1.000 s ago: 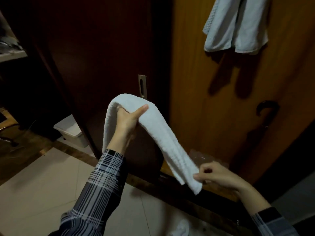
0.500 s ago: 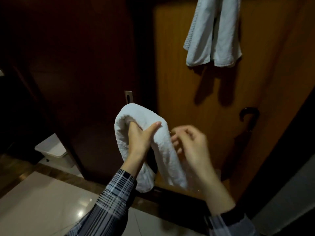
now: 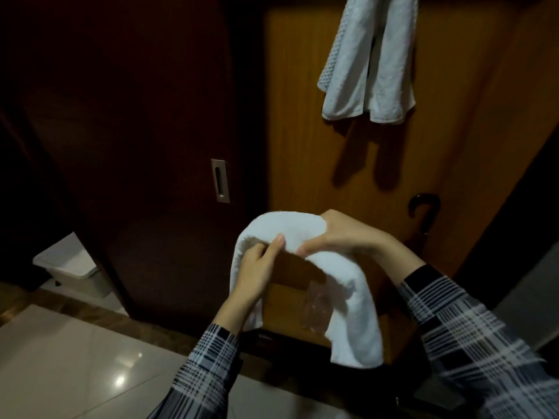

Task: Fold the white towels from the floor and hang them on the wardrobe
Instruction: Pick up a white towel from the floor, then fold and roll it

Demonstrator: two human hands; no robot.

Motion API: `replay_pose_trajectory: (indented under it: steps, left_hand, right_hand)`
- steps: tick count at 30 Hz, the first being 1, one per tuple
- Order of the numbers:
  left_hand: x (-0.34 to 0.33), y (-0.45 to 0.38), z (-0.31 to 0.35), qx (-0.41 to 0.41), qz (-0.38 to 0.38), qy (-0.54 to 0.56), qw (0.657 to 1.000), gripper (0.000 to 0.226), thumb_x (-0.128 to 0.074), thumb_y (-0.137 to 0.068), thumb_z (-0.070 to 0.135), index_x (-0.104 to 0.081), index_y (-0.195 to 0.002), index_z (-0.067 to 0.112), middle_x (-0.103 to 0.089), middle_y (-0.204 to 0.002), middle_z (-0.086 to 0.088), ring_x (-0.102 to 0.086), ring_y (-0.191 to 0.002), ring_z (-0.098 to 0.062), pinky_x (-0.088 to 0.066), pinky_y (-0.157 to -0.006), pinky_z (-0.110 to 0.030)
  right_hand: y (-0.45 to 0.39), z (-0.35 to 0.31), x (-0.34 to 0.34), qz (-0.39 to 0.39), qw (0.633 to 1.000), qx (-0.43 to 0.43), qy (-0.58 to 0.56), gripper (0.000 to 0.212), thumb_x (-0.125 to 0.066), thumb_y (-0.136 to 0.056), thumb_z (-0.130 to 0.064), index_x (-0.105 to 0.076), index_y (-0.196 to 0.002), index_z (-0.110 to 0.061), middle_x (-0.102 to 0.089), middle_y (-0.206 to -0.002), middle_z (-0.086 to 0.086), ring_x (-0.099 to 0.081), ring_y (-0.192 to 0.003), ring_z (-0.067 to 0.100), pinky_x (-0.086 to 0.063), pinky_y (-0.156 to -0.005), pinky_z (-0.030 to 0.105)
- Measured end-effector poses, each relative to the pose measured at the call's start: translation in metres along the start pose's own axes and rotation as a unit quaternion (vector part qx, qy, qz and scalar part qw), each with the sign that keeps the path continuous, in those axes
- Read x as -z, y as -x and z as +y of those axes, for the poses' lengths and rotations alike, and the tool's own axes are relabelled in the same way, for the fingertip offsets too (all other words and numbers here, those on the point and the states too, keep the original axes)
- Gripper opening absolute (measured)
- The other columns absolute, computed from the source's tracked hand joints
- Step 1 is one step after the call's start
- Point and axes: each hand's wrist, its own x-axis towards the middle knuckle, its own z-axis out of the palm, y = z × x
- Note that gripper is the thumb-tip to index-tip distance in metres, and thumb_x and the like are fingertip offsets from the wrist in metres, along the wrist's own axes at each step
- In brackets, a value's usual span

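A folded white towel (image 3: 348, 285) arches in front of me, its two ends hanging down. My left hand (image 3: 257, 267) grips its left part, thumb on top. My right hand (image 3: 338, 237) grips the top of the fold just to the right, fingers curled round the cloth. Both hands hold it in the air before the wardrobe door (image 3: 296, 116), a light brown panel. High on that door hang two pale towels (image 3: 366, 62), side by side.
A dark sliding door (image 3: 145, 116) with a metal recessed handle (image 3: 220, 180) stands to the left. A white bin (image 3: 72, 267) sits low left on the pale tiled floor (image 3: 60, 358). A black umbrella handle (image 3: 423, 204) leans against the wardrobe at right.
My right hand let go of the towel's lower end, rose, and took hold of the top of the fold beside my left hand. The view shifted so the hanging towels sit lower.
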Motion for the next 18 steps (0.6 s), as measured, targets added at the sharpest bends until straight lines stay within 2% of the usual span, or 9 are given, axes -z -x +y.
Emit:
replay_pose_trajectory:
  steps: [2,4,6,8,10,11,12,15,18]
  left_hand:
    - [0.015,0.004,-0.008,-0.01,-0.084,-0.061,0.995,0.055,-0.055,-0.085,0.049,-0.054,-0.058,0.001,-0.052,-0.057,-0.01,-0.054,-0.055,-0.011,-0.04,-0.063,-0.026]
    - [0.025,0.008,-0.013,-0.019,-0.155,-0.058,0.986,0.051,-0.059,-0.086,0.037,-0.055,-0.042,0.011,-0.052,-0.044,0.001,-0.049,-0.042,-0.005,-0.039,-0.054,-0.017]
    - [0.029,-0.002,-0.016,-0.081,-0.091,-0.013,0.992,0.043,-0.073,-0.079,0.033,-0.056,-0.045,0.014,-0.052,-0.043,0.007,-0.046,-0.041,-0.001,-0.036,-0.049,-0.014]
    - [0.032,-0.025,-0.013,-0.15,-0.037,-0.013,0.988,0.038,-0.078,-0.069,0.041,-0.053,-0.059,0.013,-0.054,-0.057,0.011,-0.048,-0.055,0.0,-0.038,-0.058,-0.014]
    - [0.024,-0.05,-0.002,-0.152,-0.17,-0.045,0.973,0.053,-0.081,-0.058,0.049,-0.061,-0.095,0.018,-0.064,-0.1,0.007,-0.059,-0.097,-0.002,-0.043,-0.089,-0.019]
    - [0.016,-0.06,0.004,-0.126,-0.262,-0.084,0.953,0.065,-0.083,-0.056,0.048,-0.058,-0.113,0.026,-0.06,-0.121,0.007,-0.053,-0.118,-0.006,-0.039,-0.102,-0.026]
    - [0.005,-0.068,0.012,-0.099,-0.337,-0.119,0.929,0.071,-0.084,-0.055,0.044,-0.056,-0.119,0.033,-0.057,-0.129,0.01,-0.048,-0.125,-0.007,-0.036,-0.107,-0.03]
    - [-0.031,-0.084,0.033,-0.033,-0.454,-0.165,0.875,0.052,-0.084,-0.057,0.026,-0.065,-0.105,0.026,-0.068,-0.111,0.009,-0.062,-0.109,-0.01,-0.048,-0.095,-0.027]
    - [-0.06,-0.105,0.041,-0.021,-0.469,-0.171,0.866,0.032,-0.082,-0.067,0.001,-0.069,-0.095,0.011,-0.073,-0.092,0.007,-0.069,-0.089,-0.008,-0.052,-0.077,-0.02]
  right_hand:
    - [-0.003,-0.008,0.01,0.002,0.987,0.036,0.157,0.035,-0.084,-0.064,-0.034,-0.067,-0.075,-0.006,-0.063,-0.066,0.002,-0.059,-0.061,0.019,-0.041,-0.053,0.035]
    - [-0.003,-0.017,0.017,-0.018,0.953,0.058,0.297,0.032,-0.082,-0.064,-0.038,-0.064,-0.073,-0.013,-0.064,-0.07,0.005,-0.061,-0.069,0.024,-0.042,-0.055,0.037]
    - [0.001,-0.025,0.026,-0.048,0.922,0.071,0.378,0.03,-0.08,-0.069,-0.037,-0.065,-0.081,-0.014,-0.064,-0.075,0.005,-0.059,-0.073,0.022,-0.04,-0.057,0.031]
    - [0.008,-0.031,0.037,-0.065,0.9,0.089,0.423,0.027,-0.078,-0.072,-0.038,-0.067,-0.088,-0.019,-0.061,-0.074,-0.002,-0.054,-0.072,0.016,-0.04,-0.06,0.03]
    - [0.014,-0.033,0.049,-0.063,0.886,0.111,0.445,0.025,-0.076,-0.074,-0.036,-0.069,-0.093,-0.023,-0.061,-0.077,-0.007,-0.052,-0.074,0.012,-0.041,-0.061,0.03]
    - [0.017,-0.033,0.055,-0.058,0.882,0.119,0.452,0.024,-0.076,-0.074,-0.035,-0.07,-0.096,-0.025,-0.064,-0.08,-0.007,-0.054,-0.076,0.012,-0.04,-0.061,0.029]
    - [0.019,-0.032,0.062,-0.047,0.879,0.129,0.457,0.024,-0.075,-0.075,-0.033,-0.07,-0.098,-0.026,-0.067,-0.084,-0.006,-0.056,-0.08,0.013,-0.039,-0.061,0.029]
    - [0.027,-0.024,0.087,0.003,0.867,0.15,0.476,0.02,-0.068,-0.079,-0.03,-0.071,-0.098,-0.028,-0.071,-0.093,-0.006,-0.062,-0.091,0.017,-0.038,-0.063,0.028]
    - [0.029,-0.013,0.116,0.062,0.855,0.132,0.497,0.027,-0.061,-0.082,-0.03,-0.069,-0.108,-0.035,-0.071,-0.103,-0.008,-0.061,-0.101,0.019,-0.041,-0.068,0.028]
